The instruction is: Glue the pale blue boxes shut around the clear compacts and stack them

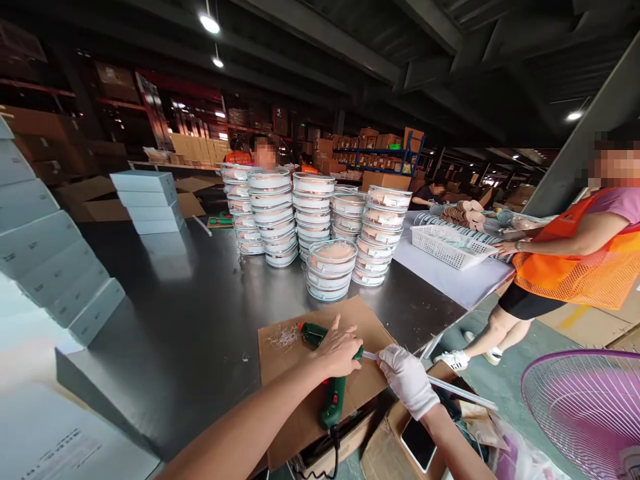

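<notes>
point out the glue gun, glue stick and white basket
Green glue gun (339, 389), head view: its handle
Glue stick (371, 356), head view: section nearest the glue gun
White basket (434, 249), head view: side wall

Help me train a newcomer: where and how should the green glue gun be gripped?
Best, I'd judge, by the handle of the green glue gun, from the near side: it juts toward the wearer, while the orange nozzle tip points away left and the left hand covers part of the body. Avoid the cord.
</notes>
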### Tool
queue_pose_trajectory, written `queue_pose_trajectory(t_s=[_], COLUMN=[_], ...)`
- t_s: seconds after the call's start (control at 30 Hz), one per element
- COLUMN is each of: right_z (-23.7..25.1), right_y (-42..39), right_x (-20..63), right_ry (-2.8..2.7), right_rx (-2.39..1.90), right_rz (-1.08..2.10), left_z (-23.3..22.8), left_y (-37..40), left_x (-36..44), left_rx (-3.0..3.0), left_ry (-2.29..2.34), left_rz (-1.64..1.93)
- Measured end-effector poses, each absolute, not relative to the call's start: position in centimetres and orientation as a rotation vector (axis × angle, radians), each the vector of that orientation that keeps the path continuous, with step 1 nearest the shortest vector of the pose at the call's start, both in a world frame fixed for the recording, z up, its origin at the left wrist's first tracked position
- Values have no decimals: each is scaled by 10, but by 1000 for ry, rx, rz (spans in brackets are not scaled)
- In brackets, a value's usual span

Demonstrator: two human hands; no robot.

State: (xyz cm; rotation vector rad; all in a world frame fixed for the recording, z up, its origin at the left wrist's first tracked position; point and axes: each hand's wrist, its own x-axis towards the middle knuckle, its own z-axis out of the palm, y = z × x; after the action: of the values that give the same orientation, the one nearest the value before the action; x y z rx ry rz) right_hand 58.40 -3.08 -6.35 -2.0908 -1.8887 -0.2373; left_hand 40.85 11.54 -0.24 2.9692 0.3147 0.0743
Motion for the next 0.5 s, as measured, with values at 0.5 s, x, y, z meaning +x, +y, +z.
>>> queue_pose_trajectory(t_s=[0.5], right_z=[-67], right_y=[2], right_x=[605], right_ry=[-2079], right_rx=[-1877], right_rz=[-502], left_z=[-11], left_y=[121], left_x=[403], left_rx=[2908], left_ry=[591], left_rz=[169])
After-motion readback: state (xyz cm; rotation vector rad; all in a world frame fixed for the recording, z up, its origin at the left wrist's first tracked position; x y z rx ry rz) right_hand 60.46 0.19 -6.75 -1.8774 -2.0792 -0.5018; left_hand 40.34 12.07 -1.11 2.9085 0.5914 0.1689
